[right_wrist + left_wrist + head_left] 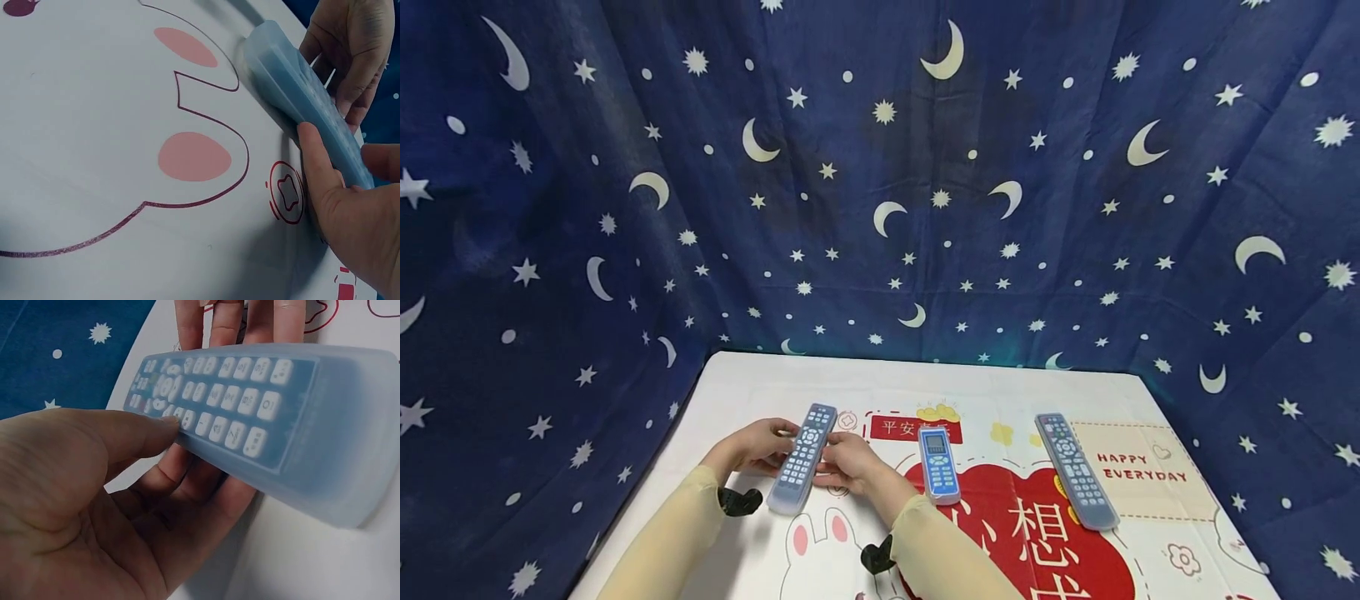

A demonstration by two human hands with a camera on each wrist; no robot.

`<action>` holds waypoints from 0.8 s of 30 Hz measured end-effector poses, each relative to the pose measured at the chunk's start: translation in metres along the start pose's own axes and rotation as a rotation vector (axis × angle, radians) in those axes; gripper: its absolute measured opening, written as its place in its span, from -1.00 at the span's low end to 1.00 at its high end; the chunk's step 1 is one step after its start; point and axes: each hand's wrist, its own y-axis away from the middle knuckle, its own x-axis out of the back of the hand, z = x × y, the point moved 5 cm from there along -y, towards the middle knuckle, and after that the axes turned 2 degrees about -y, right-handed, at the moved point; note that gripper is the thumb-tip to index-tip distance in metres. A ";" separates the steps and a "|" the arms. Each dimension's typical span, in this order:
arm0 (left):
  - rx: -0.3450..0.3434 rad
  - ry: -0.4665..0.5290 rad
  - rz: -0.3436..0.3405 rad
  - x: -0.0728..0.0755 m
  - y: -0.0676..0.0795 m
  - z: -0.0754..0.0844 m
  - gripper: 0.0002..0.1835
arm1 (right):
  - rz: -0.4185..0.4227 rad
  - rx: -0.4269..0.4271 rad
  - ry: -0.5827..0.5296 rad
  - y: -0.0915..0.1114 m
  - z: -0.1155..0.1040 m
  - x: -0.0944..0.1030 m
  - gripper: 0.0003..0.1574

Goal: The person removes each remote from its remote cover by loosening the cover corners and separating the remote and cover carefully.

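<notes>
A remote control (803,458) in a translucent bluish cover is held between both hands at the left of the table, its white buttons facing up. From its left side my left hand (760,444) grips it; in the left wrist view the thumb (140,432) lies on the button face's edge, with the other fingers underneath. My right hand (852,463) holds the opposite side, and in the right wrist view its index finger (317,156) lies along the cover (281,69). That view shows the remote tilted; the fingertips beneath are partly hidden.
A small white remote (939,467) with a blue face lies right of the hands. Farther right lies a longer grey covered remote (1077,472). The printed white cloth (745,379) covers the table, and a dark blue star-patterned curtain (850,317) stands behind and at the sides.
</notes>
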 end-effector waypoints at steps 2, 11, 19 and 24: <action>-0.004 0.026 0.005 0.000 0.002 -0.002 -0.49 | 0.006 0.008 0.002 0.001 0.001 0.000 -0.26; -0.048 0.116 0.001 -0.001 0.008 0.003 -0.50 | 0.058 0.041 0.013 0.001 -0.002 0.005 -0.31; -0.165 0.133 -0.041 0.002 0.009 0.013 -0.42 | 0.070 0.122 0.113 -0.001 -0.012 0.007 -0.29; -0.200 0.147 -0.036 0.004 0.012 0.016 -0.41 | 0.086 0.157 0.187 -0.002 -0.018 0.005 -0.34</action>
